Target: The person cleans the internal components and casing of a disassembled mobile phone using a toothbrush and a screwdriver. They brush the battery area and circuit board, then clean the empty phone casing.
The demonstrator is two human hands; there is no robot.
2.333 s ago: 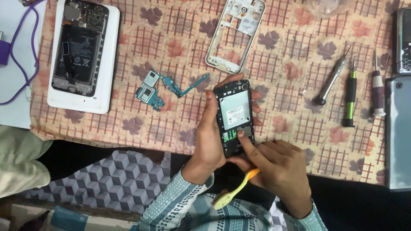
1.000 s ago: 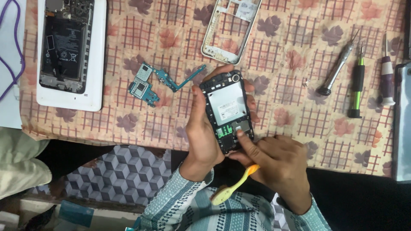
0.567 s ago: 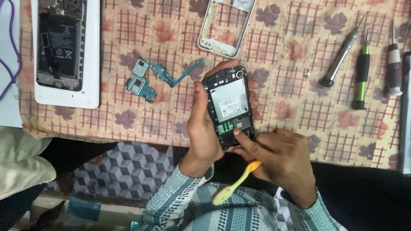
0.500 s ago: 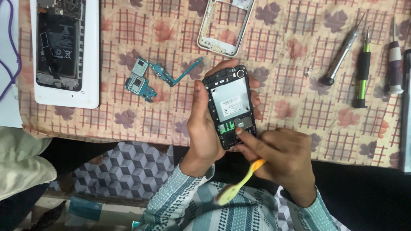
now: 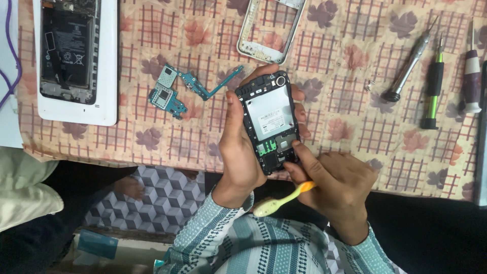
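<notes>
My left hand (image 5: 241,149) grips a small black phone (image 5: 269,119) with its back cover off, silver plate and green contacts showing. It is held upright over the table's near edge. My right hand (image 5: 337,190) holds a yellow and orange toothbrush (image 5: 281,200) in its fist, handle pointing left towards my body. The right index finger presses on the phone's lower right corner. The brush head is hidden under my hand.
On the patterned cloth (image 5: 345,61) lie a teal circuit board with flex cable (image 5: 175,91), a white phone frame (image 5: 269,28), an opened phone on a white back (image 5: 76,58), and three screwdrivers (image 5: 436,76) at the right. A purple cable (image 5: 10,56) runs at far left.
The view has drifted slightly. My right hand with the toothbrush has shifted a little along the phone's lower end. My left hand keeps the phone in the same grip.
</notes>
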